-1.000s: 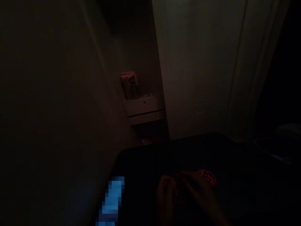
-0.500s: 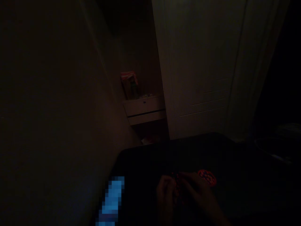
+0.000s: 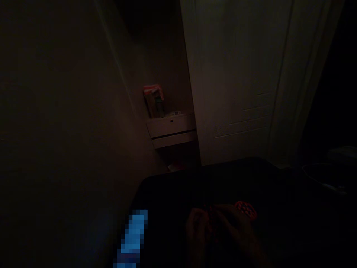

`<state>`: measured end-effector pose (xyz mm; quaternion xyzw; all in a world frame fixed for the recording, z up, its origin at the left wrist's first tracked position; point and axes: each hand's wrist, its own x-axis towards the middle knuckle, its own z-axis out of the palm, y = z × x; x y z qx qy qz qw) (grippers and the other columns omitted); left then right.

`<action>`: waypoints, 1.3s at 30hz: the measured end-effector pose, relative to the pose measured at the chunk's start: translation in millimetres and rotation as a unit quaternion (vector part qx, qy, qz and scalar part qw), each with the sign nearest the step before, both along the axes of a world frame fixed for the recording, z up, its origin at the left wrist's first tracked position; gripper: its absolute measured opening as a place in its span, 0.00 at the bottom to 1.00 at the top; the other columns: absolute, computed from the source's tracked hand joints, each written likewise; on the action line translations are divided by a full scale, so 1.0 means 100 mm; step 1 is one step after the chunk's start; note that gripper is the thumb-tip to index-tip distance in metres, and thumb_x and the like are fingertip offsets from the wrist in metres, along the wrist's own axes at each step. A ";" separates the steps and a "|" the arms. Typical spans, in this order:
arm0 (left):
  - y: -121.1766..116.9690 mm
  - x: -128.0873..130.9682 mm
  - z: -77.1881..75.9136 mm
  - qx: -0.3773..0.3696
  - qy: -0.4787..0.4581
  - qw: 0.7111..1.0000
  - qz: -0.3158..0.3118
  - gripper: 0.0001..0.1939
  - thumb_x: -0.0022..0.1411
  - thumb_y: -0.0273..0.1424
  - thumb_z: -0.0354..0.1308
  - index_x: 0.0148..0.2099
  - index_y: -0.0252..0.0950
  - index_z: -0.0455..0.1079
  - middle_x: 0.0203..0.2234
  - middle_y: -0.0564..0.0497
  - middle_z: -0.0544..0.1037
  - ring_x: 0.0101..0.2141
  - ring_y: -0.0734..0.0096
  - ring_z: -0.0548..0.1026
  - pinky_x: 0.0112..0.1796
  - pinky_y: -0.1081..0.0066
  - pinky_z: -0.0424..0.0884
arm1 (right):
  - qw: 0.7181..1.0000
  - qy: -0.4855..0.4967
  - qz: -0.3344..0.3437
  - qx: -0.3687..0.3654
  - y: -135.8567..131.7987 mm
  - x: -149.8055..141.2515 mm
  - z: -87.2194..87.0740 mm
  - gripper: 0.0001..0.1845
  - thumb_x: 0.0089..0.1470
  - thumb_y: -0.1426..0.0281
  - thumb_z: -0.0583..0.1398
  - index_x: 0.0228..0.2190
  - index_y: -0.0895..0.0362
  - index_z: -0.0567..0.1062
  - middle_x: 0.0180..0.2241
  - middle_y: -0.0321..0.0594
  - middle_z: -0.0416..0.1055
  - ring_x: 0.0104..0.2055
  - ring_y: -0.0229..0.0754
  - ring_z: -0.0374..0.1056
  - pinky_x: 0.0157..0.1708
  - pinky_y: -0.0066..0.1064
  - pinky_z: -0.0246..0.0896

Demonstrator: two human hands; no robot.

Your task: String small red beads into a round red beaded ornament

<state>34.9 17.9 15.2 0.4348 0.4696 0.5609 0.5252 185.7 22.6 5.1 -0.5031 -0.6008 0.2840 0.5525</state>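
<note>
The room is very dark. My left hand (image 3: 196, 229) and my right hand (image 3: 238, 227) are close together low in the picture, over a black surface (image 3: 173, 193). Both have their fingers curled around a small red-and-dark patterned piece (image 3: 212, 221) held between them. A rounded end of the same red patterned stuff (image 3: 245, 209) shows just past my right hand's fingers. I cannot make out what the piece is.
A glowing blue pixelated strip (image 3: 134, 238) lies at the black surface's left edge. Beyond stand a pale wall-mounted drawer shelf (image 3: 171, 129) with a red-topped packet (image 3: 153, 97) on it, and a white door (image 3: 240, 78). A dim round shape (image 3: 323, 175) sits far right.
The hands have kept their place and made only small finger movements on the red piece. The picture has grown slightly darker.
</note>
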 end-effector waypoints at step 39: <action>-0.01 0.00 0.09 -0.008 0.009 1.000 -0.021 0.26 0.52 0.55 0.65 0.34 0.35 0.72 0.19 0.57 0.68 0.19 0.78 0.62 0.21 0.77 0.57 | 0.991 -0.032 0.130 0.000 -0.04 -0.08 0.03 0.10 0.65 0.64 0.58 0.33 0.52 0.77 0.34 0.38 0.76 0.36 0.44 0.74 0.39 0.33 0.68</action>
